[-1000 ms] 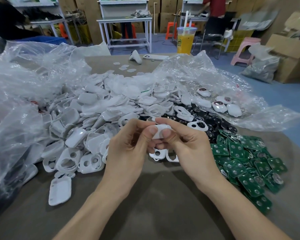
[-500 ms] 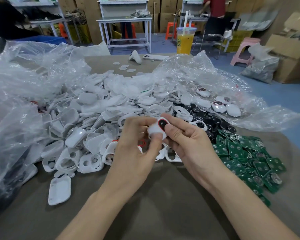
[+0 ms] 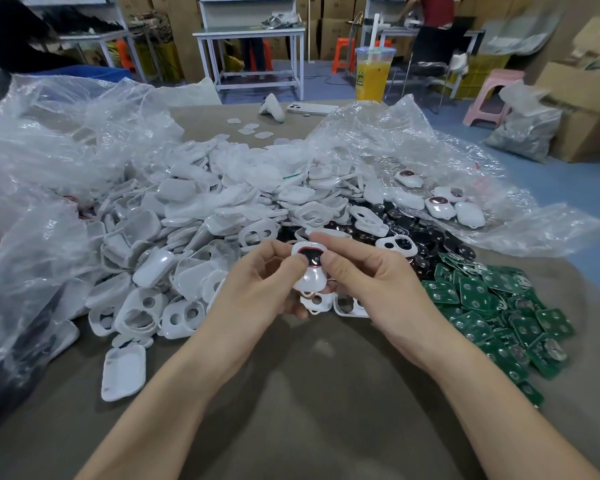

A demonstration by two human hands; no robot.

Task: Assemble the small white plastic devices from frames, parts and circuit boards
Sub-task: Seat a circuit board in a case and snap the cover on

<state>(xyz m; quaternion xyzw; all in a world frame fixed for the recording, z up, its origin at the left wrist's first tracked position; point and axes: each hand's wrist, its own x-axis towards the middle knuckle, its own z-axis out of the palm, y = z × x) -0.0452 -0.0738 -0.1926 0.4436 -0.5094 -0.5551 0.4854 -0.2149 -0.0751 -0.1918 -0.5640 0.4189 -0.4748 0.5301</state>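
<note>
Rotated white device (image 3: 309,271) dark window up since earlier, pinched at frame centre by both left hand (image 3: 257,289) and right hand (image 3: 371,282)

A plastic cup (image 3: 373,76) of orange drink with a straw is standing at the far side of the table (image 3: 309,375), and a white phone (image 3: 311,108) is lying back up near it. Beyond, 1 pink stool (image 3: 492,95) is sitting on the blue floor (image 3: 551,174) near a full grey bag (image 3: 523,131), which is resting against cardboard boxes (image 3: 589,109). A white metal workbench (image 3: 253,32) is standing further back.
</note>
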